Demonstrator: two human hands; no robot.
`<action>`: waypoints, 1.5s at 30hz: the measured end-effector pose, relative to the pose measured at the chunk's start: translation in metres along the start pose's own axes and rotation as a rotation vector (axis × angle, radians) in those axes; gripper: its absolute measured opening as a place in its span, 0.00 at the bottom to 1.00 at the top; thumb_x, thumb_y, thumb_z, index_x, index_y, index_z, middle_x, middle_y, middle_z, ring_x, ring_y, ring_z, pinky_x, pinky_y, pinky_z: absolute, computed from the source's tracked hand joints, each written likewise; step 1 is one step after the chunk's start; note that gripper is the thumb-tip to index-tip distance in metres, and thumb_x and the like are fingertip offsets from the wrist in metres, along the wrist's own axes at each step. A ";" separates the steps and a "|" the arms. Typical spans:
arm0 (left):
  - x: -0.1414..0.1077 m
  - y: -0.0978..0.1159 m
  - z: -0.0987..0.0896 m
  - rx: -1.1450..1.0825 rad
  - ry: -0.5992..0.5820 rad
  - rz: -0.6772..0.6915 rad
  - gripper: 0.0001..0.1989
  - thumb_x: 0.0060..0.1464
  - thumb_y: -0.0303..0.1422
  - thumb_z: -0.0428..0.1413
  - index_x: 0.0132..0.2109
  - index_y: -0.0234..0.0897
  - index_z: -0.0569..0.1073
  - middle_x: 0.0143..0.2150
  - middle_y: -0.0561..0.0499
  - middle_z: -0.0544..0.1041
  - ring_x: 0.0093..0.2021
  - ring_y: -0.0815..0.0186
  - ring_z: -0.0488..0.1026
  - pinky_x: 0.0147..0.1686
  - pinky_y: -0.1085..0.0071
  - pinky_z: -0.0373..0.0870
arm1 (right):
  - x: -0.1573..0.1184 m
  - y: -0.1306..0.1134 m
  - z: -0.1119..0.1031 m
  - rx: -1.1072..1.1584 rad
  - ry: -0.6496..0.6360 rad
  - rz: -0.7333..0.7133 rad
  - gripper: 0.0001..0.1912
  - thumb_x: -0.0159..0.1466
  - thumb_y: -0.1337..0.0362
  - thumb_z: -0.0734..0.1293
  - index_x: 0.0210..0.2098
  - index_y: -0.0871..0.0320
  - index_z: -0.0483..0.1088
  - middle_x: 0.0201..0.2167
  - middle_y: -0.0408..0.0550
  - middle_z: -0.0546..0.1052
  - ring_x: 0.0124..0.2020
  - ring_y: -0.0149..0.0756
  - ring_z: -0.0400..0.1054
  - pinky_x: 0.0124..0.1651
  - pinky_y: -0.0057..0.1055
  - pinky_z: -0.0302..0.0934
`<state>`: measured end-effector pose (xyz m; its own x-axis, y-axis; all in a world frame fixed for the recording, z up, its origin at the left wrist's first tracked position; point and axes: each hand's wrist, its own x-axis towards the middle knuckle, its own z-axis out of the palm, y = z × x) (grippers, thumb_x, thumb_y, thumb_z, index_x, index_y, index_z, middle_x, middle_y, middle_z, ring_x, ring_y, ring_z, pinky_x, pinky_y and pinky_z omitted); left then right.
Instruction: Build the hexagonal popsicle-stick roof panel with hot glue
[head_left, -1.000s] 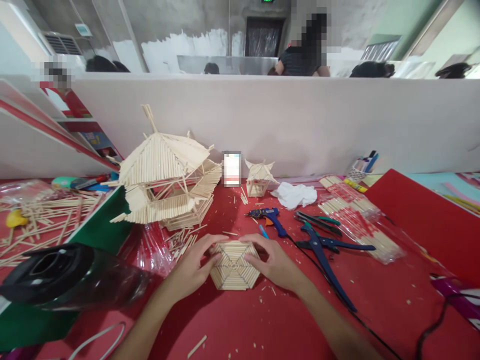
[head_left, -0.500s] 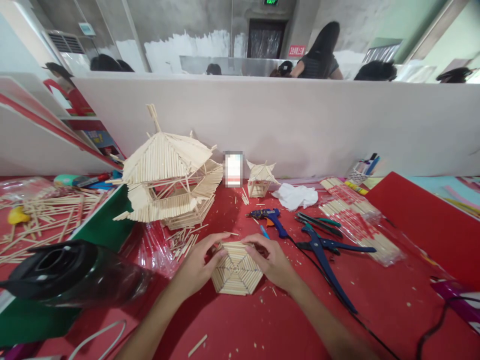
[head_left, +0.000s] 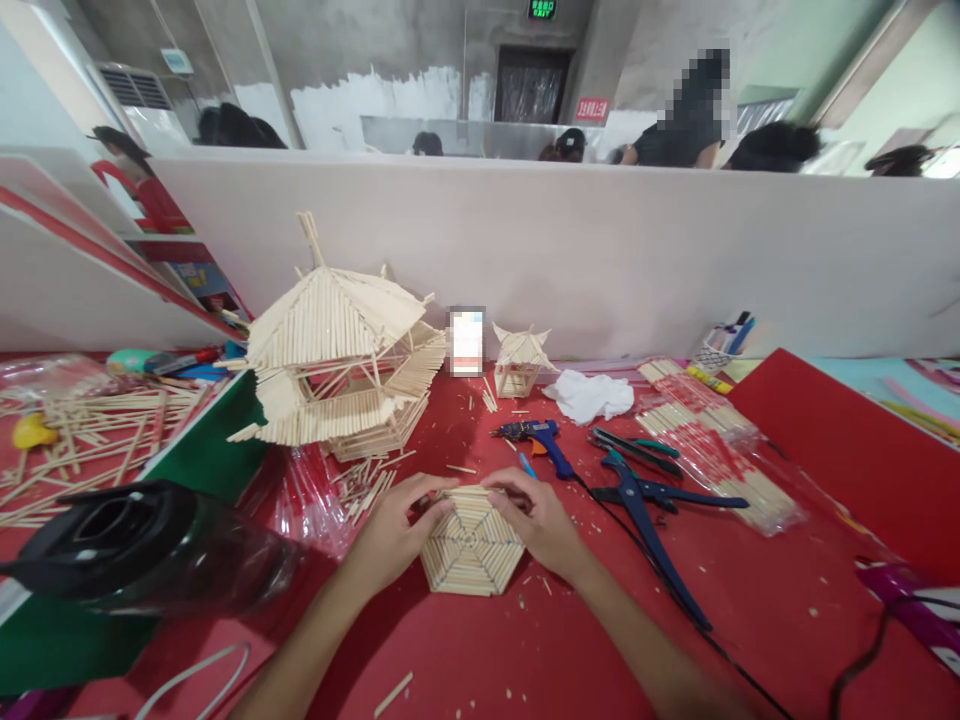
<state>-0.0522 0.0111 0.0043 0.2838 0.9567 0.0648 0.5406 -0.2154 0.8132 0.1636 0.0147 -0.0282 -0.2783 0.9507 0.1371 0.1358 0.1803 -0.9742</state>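
Observation:
Both hands hold a hexagonal wooden stick panel, made of short sticks laid in rings with dark seams running out from its centre. My left hand pinches its upper left edge, thumb on top. On the upper right edge, my right hand grips it the same way. The fingers' undersides are hidden behind the panel. Just beyond lie a loose stick and a blue hot glue gun. A large stick pavilion model stands at the back left, and a small one at the back centre.
Blue-handled cutters and pliers lie right, near bagged sticks. A crumpled white tissue is behind them. A dark bottle lies left by scattered sticks. A white partition bounds the back; people are beyond.
The panel and both hands stay nearly in place, with the panel slightly lower in view. Behind the partition, a standing person has shifted right.

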 end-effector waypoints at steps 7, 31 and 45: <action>-0.001 -0.005 0.002 -0.012 0.029 -0.039 0.23 0.59 0.42 0.53 0.60 0.47 0.66 0.48 0.48 0.77 0.44 0.61 0.75 0.43 0.66 0.71 | -0.001 0.002 0.000 0.097 -0.053 0.041 0.14 0.63 0.59 0.66 0.47 0.54 0.67 0.41 0.46 0.76 0.38 0.33 0.72 0.37 0.27 0.64; 0.005 -0.011 -0.007 -0.048 0.138 -0.043 0.17 0.61 0.43 0.48 0.48 0.39 0.75 0.46 0.48 0.80 0.46 0.61 0.76 0.47 0.67 0.71 | 0.005 0.010 0.003 0.278 -0.093 0.126 0.18 0.61 0.55 0.68 0.47 0.54 0.64 0.34 0.43 0.73 0.34 0.32 0.68 0.36 0.27 0.59; 0.002 -0.025 -0.022 0.170 0.200 0.048 0.20 0.63 0.42 0.44 0.54 0.40 0.72 0.46 0.47 0.81 0.45 0.60 0.78 0.46 0.65 0.73 | 0.004 0.007 0.006 0.306 -0.136 0.165 0.21 0.60 0.52 0.69 0.47 0.54 0.62 0.31 0.41 0.71 0.32 0.32 0.67 0.35 0.27 0.56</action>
<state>-0.0825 0.0227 -0.0028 0.1598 0.9605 0.2276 0.6600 -0.2755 0.6990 0.1581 0.0182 -0.0358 -0.4028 0.9147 -0.0316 -0.0956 -0.0764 -0.9925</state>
